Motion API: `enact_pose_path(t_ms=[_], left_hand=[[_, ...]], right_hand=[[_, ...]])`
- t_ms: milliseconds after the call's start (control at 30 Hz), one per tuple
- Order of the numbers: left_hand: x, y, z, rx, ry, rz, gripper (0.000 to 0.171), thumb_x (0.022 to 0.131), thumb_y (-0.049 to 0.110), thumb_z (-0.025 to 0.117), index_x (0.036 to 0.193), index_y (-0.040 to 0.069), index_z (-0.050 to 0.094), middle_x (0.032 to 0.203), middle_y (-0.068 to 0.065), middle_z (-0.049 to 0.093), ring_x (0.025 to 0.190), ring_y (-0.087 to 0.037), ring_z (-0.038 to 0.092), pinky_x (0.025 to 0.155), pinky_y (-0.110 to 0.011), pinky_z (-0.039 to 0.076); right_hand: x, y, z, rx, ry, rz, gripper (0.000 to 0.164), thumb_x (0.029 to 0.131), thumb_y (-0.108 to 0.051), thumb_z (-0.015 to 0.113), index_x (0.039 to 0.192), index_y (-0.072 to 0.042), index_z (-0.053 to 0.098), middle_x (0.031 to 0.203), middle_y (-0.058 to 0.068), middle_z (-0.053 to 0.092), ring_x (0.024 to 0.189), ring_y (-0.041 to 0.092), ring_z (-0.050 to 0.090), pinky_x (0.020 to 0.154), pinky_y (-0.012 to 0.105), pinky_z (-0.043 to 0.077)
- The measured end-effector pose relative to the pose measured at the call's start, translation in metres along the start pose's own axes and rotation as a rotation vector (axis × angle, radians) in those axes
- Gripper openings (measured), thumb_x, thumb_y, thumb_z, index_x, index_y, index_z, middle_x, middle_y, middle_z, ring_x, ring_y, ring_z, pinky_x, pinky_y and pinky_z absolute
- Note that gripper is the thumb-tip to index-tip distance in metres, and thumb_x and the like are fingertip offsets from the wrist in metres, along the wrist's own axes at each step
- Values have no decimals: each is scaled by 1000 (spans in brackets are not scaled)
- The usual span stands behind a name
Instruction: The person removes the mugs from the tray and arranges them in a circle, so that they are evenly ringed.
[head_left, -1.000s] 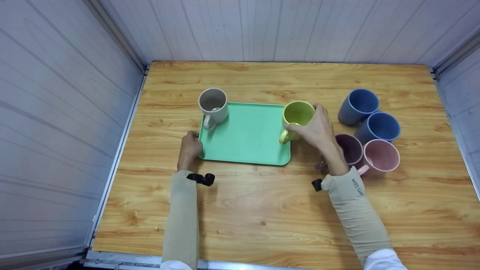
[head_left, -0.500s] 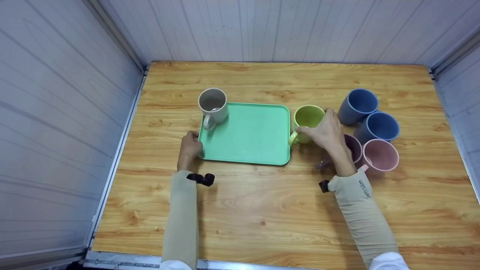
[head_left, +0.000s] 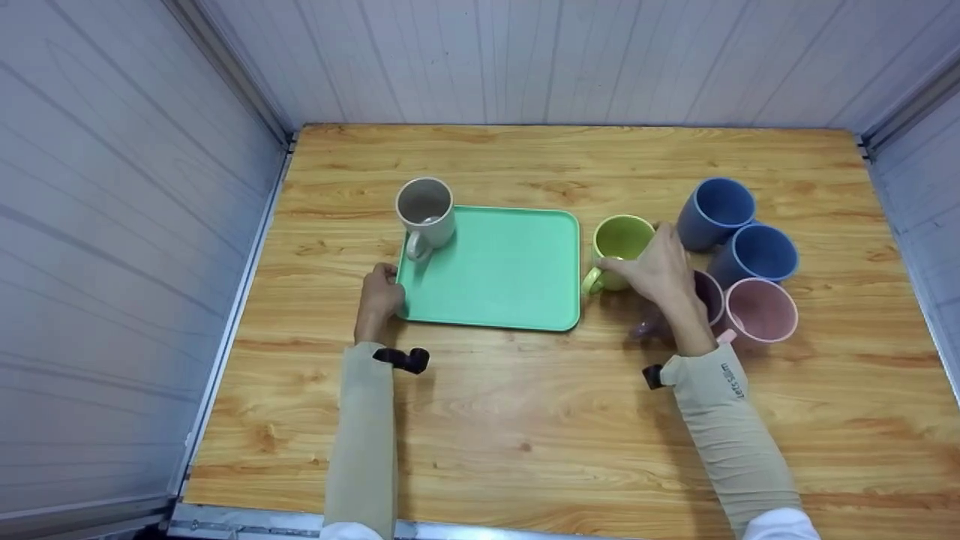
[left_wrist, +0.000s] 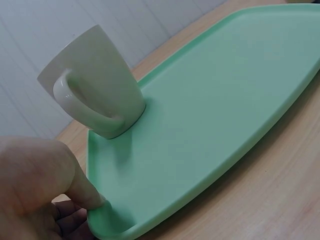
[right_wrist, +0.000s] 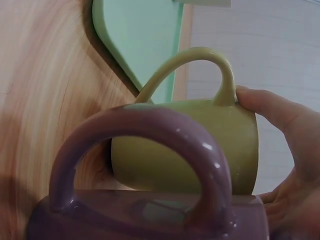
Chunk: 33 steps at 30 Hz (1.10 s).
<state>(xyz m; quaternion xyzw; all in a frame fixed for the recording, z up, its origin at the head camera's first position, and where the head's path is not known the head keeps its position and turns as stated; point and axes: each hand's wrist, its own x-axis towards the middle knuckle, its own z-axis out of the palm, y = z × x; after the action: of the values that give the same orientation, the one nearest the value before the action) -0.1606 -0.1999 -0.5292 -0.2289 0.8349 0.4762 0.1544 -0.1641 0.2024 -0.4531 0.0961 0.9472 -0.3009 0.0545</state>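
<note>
A yellow-green mug [head_left: 621, 238] stands upright just right of the green tray [head_left: 502, 270], its handle toward the tray. My right hand [head_left: 664, 270] grips this mug near the rim, with the thumb by the handle in the right wrist view. A purple mug [right_wrist: 140, 120] is close beside it, partly hidden under my right wrist in the head view. My left hand [head_left: 380, 296] pinches the tray's left edge near the front corner; the thumb [left_wrist: 90, 192] lies on the rim. A light grey mug [left_wrist: 100, 85] stands on the tray's back left corner.
Two blue mugs [head_left: 724, 202] and a pink mug [head_left: 761, 311] stand clustered with the purple mug on the right. The wooden table [head_left: 480, 420] is bounded by pale panels [head_left: 517, 60] at the back and sides.
My right hand has moved the yellow-green mug right and slightly nearer me, from over the tray's right edge to beside it. My left hand and the tray have stayed put.
</note>
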Motion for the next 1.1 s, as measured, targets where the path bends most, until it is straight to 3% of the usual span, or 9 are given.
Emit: enact_pose_path(t_ms=[300,600,867,1100], left_hand=[[0,-1,0,9,-11,2,47,87,-5,33,132,1,42,119,-15,46,100,-25,45,78,-30,41],[0,-1,0,9,-2,11,48,85,-6,33,132,1,42,117,-15,46,99,-24,45,78,-29,40],[-1,0,0,-20,-27,-15,47,88,-4,33,134,3,41,112,-12,44,91,-22,43,69,-28,39],[-1,3,-1,-11,-26,-42,49,89,-5,33,136,4,39,120,-13,44,105,-24,43,82,-30,40]], right_hand=[[0,5,0,16,23,17,108,64,-59,78,135,8,32,125,25,45,114,41,46,96,53,40],[-1,10,-2,32,36,25,114,62,-64,77,138,6,30,126,25,44,115,40,46,97,53,40],[-4,14,-5,-6,46,27,113,63,-67,75,135,8,31,123,26,45,113,41,46,97,53,37],[-7,17,-4,-16,47,40,116,63,-70,73,135,9,30,123,27,45,114,41,44,99,53,36]])
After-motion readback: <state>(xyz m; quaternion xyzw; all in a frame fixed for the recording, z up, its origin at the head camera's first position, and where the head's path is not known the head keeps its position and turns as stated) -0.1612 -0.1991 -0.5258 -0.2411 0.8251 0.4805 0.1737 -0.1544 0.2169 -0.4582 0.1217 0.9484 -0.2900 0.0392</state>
